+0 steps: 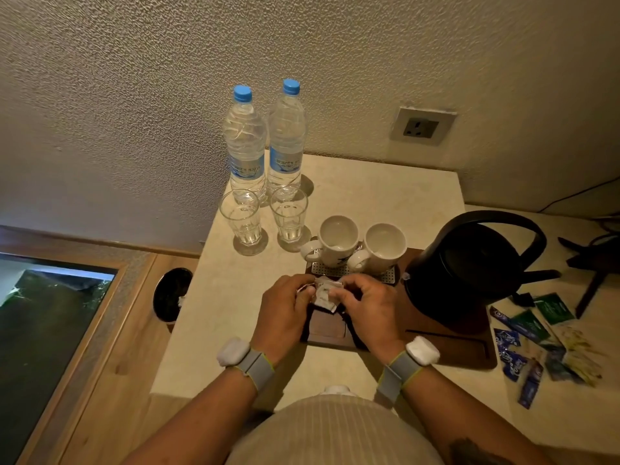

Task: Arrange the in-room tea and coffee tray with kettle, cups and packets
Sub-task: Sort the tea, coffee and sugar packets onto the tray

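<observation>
a small white packet (323,293) is pinched between the left hand (285,313) and the right hand (370,307), with fingers curled on it; it is held just above the wooden tray (463,350); two white cups (339,239) and a black kettle (469,266) are set on the tray behind the hands; more packets (543,344) are spread on the counter to the right.

The room is dim and warm yellow. Light falls from above and behind, so the glasses (240,219) and bottles (245,146) throw soft round shadows on the counter (369,189). The black kettle (469,270) loses all detail. Wall lines bow toward the edges, and the sachets (543,344) at right look smeared.
</observation>
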Demonstrator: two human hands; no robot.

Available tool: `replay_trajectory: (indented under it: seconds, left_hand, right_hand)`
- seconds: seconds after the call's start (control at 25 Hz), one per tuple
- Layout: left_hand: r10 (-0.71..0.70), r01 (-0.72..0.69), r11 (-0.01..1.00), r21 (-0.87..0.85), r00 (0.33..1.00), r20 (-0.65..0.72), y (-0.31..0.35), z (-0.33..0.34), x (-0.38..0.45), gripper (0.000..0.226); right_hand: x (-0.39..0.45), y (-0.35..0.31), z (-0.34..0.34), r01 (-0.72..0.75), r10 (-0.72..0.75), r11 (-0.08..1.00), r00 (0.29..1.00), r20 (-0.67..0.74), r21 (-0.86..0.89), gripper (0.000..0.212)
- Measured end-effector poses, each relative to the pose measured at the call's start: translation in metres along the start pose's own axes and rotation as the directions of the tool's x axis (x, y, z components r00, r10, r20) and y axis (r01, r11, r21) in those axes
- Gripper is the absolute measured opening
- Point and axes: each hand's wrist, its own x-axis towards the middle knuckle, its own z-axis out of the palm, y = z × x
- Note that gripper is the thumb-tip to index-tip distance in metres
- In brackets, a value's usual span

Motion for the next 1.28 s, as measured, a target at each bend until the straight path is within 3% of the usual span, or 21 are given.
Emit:
replay_trajectory:
  seconds: [0.16, 0.36, 0.48, 0.76, 1.04, 1.28]
  left_hand:
    - [-0.048, 0.038, 0.992, 0.121, 0.996, 0.078, -0.014, 0.01, 0.004, 0.05]
    - [0.02, -0.02, 0.983, 0.18, 1.0, 0.001, -0.026, 0.016, 0.009, 0.044]
    - [0.027, -0.033, 0.969, 0.244, 0.999, 0.031, -0.033, 0.018, 0.002, 0.047]
    - [0.17, -0.163, 0.815, 0.555, 0.985, 0.04, -0.047, 0.017, -0.016, 0.037]
    - [0.092, -0.064, 0.881, 0.469, 0.995, -0.037, -0.04, 0.016, -0.007, 0.045]
    - [0.15, -0.088, 0.853, 0.514, 0.986, -0.079, -0.055, 0.017, -0.012, 0.04]
  right_hand:
    - [0.003, 0.005, 0.011, 0.072, -0.075, 0.994, 0.997, -0.031, -0.085, 0.019]
    - [-0.01, 0.006, 0.015, 0.04, -0.026, 0.979, 0.997, 0.07, -0.2, 0.064]
    - [-0.016, 0.008, 0.019, -0.007, 0.031, 0.966, 0.995, 0.09, -0.26, 0.074]
    - [-0.025, 0.005, 0.019, -0.066, 0.059, 0.939, 0.998, -0.033, -0.336, 0.071]
    - [-0.028, 0.009, 0.017, -0.064, 0.065, 0.947, 0.998, -0.006, -0.314, 0.066]
    - [-0.03, 0.017, 0.023, -0.049, 0.022, 0.917, 0.997, -0.071, -0.397, 0.067]
